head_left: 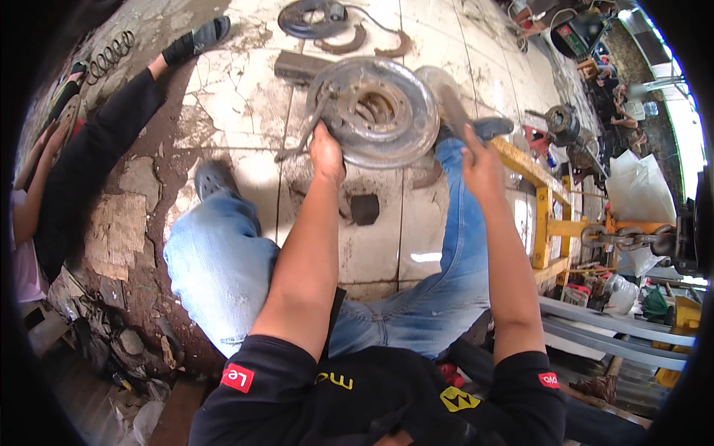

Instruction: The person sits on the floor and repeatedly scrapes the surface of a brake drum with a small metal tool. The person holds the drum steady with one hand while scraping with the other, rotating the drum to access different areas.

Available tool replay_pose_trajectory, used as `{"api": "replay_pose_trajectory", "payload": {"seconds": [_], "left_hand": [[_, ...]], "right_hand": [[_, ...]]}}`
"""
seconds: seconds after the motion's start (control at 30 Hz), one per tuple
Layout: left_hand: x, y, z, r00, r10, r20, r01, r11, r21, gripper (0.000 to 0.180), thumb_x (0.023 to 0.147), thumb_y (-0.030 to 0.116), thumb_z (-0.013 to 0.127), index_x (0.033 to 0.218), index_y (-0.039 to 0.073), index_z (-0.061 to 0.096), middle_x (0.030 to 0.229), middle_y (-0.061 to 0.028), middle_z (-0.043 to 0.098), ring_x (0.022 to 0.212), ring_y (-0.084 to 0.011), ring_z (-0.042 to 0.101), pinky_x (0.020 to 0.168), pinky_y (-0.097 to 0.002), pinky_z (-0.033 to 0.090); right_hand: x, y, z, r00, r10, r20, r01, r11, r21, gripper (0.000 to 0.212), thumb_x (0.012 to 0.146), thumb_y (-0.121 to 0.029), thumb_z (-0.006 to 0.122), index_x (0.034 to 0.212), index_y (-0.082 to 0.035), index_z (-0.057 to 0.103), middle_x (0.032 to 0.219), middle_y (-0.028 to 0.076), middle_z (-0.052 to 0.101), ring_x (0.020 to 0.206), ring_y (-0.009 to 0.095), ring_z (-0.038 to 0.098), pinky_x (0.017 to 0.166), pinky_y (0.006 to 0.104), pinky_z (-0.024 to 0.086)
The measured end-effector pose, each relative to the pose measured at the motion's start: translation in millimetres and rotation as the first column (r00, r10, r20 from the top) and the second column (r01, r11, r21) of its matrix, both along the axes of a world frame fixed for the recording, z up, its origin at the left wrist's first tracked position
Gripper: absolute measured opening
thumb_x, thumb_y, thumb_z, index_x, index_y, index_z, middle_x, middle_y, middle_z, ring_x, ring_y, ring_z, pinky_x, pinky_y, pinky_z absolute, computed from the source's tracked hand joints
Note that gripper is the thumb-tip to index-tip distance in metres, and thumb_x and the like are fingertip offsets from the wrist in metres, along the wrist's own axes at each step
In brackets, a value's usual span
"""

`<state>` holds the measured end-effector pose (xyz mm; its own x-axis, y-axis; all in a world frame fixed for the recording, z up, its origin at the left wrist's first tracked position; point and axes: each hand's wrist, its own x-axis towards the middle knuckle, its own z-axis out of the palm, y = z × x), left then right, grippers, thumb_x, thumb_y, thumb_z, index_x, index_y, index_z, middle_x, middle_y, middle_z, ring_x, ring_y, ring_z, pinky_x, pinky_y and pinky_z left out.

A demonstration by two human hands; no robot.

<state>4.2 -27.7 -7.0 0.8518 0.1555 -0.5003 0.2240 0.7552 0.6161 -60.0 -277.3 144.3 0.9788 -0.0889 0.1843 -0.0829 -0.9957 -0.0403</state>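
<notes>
My left hand (pixel 326 154) is closed on the near left edge of a round, worn metal brake backing plate (pixel 420 123), which has a large hole in its middle. A thin metal lever or rod (pixel 306 132) slants across the plate's left side, next to my fingers. Under the plate's far left edge shows a dark metal block (pixel 291 65). To the right of the plate, my right hand (pixel 482 163) is closed around a brownish handled tool (pixel 452 108). Motion smears its far end, so its kind is unclear. A dark flat piece (pixel 364 209) lies on the tiles near my left forearm.
Another backing plate (pixel 297 21) and curved brake shoes (pixel 343 41) lie on the tiled floor beyond. A yellow metal frame (pixel 544 223) with a heavy chain (pixel 625 239) stands at right. At left, another person's leg (pixel 104 163) stretches out near a coil spring (pixel 110 58).
</notes>
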Motion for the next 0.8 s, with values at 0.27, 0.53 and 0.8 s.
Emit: {"api": "replay_pose_trajectory", "payload": {"seconds": [0.27, 0.53, 0.8], "left_hand": [[7.2, 7.3, -23.5, 0.998, 0.001, -0.061, -0.002, 1.000, -0.009, 0.073, 0.104, 0.050, 0.040, 0.146, -0.009, 0.036, 0.149, -0.0184, 0.043, 0.133, -0.0281, 0.046, 0.112, -0.0378, 0.036], [1.8, -8.4, 6.9, 0.997, -0.021, -0.076, 0.024, 0.999, 0.036, 0.075, 0.103, 0.049, 0.043, 0.143, -0.014, 0.038, 0.146, -0.0202, 0.046, 0.132, -0.0282, 0.047, 0.111, -0.0374, 0.036], [-4.1, -1.1, 22.5, 0.983, -0.041, -0.179, 0.055, 0.996, 0.074, 0.070, 0.105, 0.047, 0.041, 0.146, -0.010, 0.036, 0.149, -0.0185, 0.043, 0.134, -0.0263, 0.044, 0.113, -0.0363, 0.034]], "right_hand": [[-37.0, 68.0, 21.9, 0.902, 0.400, -0.161, -0.364, 0.907, 0.209, 0.052, 0.095, -0.021, 0.060, 0.145, -0.030, 0.051, 0.104, 0.021, 0.061, 0.089, 0.038, 0.064, 0.082, 0.0462, 0.053], [2.2, -25.2, 25.8, 0.997, 0.045, -0.055, -0.043, 0.998, 0.050, 0.053, 0.094, -0.021, 0.060, 0.145, -0.034, 0.050, 0.100, 0.026, 0.060, 0.090, 0.041, 0.065, 0.082, 0.0476, 0.053], [-12.4, -20.4, 7.5, 0.994, 0.059, -0.092, -0.057, 0.998, 0.017, 0.051, 0.096, -0.021, 0.056, 0.146, -0.031, 0.048, 0.109, 0.021, 0.059, 0.091, 0.040, 0.065, 0.080, 0.0473, 0.054]]}}
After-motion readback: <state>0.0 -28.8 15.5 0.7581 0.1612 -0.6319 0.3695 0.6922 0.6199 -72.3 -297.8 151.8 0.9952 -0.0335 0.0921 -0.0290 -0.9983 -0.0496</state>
